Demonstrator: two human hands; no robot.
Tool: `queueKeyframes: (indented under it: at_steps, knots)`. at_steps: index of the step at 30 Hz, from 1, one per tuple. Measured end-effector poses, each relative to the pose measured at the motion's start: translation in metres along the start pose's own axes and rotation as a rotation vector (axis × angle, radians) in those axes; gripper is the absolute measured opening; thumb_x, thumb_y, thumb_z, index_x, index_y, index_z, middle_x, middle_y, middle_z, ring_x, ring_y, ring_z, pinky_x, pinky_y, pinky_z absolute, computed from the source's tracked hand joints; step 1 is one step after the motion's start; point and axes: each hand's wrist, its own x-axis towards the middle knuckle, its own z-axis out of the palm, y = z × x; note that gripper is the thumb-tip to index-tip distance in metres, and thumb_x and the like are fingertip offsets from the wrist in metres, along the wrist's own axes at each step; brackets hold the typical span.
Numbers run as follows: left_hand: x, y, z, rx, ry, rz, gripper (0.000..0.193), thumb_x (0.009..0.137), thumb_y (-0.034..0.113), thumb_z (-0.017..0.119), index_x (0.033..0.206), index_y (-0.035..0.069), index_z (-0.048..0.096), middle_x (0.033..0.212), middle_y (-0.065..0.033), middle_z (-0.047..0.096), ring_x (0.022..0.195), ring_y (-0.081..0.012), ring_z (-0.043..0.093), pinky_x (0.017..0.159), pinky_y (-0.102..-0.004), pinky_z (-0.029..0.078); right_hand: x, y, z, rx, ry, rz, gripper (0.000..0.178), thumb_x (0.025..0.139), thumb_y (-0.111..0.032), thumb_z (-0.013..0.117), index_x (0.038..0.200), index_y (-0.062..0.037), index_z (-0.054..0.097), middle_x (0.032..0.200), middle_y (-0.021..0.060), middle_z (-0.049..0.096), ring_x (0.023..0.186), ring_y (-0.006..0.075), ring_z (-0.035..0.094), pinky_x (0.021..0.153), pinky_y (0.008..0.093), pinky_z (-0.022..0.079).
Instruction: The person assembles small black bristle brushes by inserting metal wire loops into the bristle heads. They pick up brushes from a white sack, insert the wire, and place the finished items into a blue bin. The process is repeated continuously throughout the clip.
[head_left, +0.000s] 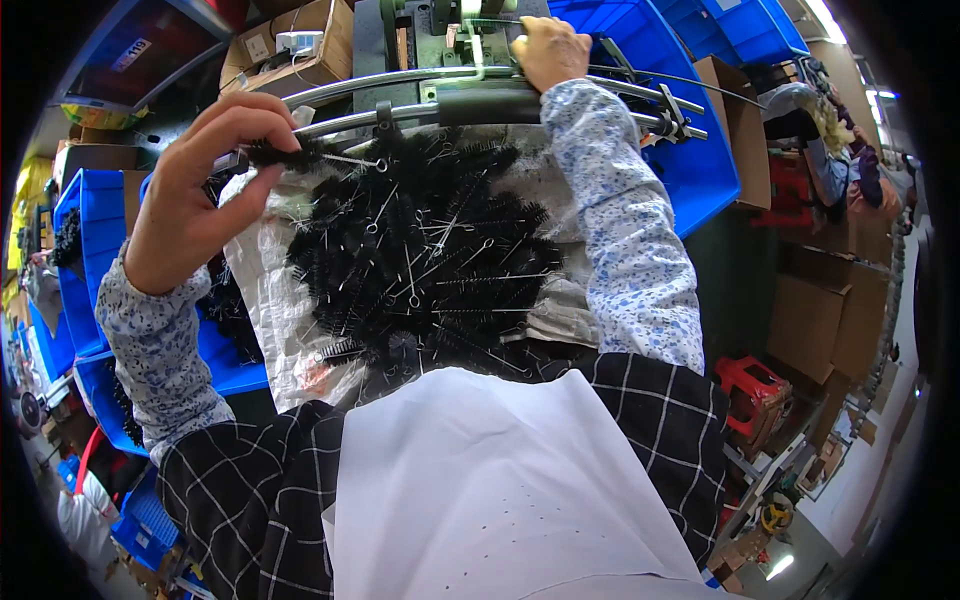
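Observation:
My left hand (205,175) pinches a black bristle brush (275,155) between thumb and fingers, its wire stem and end loop pointing right over the pile. My right hand (553,55) is closed at the dark metal machine (425,50), its fingertips at the end of a thin wire brush (493,22) that lies across the machine's top. Its far fingers are partly hidden. Below the machine, a heap of black wire brushes (420,240) with looped stems lies on a whitish woven sheet (265,290) in front of me.
Curved metal rails (345,118) with a black sleeve (490,107) run between me and the machine. A blue bin (690,185) stands right; more blue bins (100,215) with black brushes stand left. A cardboard box (325,35) sits at the back left. People (835,150) are at far right.

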Motion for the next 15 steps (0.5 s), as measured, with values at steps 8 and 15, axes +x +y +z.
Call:
queueKeyframes:
  at_steps: [8,15]
  knots:
    - [0.007,-0.024,0.017,-0.239,-0.009,0.068,0.03,0.082,-0.007,0.057,0.109,0.005,0.052,0.117,-0.0089,0.05,0.111,-0.0173,0.048,0.1,-0.0345,0.037,0.036,0.073,0.038,0.049,-0.205,0.108,0.032,0.088,-0.031,0.047,0.11,-0.0179,0.065,0.108,0.0134,0.064,0.1,0.0309,0.061,0.086,0.0428,0.047]
    - [0.02,-0.029,0.031,-0.186,-0.066,0.088,0.022,0.082,-0.002,0.06,0.101,0.005,0.051,0.109,-0.007,0.052,0.104,-0.0156,0.05,0.097,-0.0327,0.041,0.036,0.119,-0.026,-0.201,-0.013,0.168,0.028,0.09,-0.028,0.05,0.113,-0.0202,0.064,0.105,0.0135,0.065,0.092,0.0308,0.064,0.079,0.0404,0.051]
